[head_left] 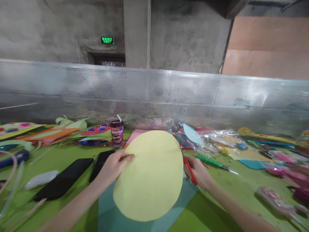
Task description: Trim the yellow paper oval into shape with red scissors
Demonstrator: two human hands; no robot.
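Observation:
My left hand [113,167] pinches the left edge of a large pale yellow paper oval [149,175], thumb on top, and holds it up over a light blue sheet [108,209]. At the oval's right edge, my right hand [198,170] is closed round the red handles of a pair of scissors [190,170]. The oval hides the blades.
Two black phones [64,182] lie at the left on the green tabletop [227,193]. A small dark drink cup [117,132] stands behind the oval. Coloured paper cut-outs [55,132], plastic bags [212,141] and a green-handled tool [212,162] crowd the table. A perforated metal screen [154,96] runs along the back.

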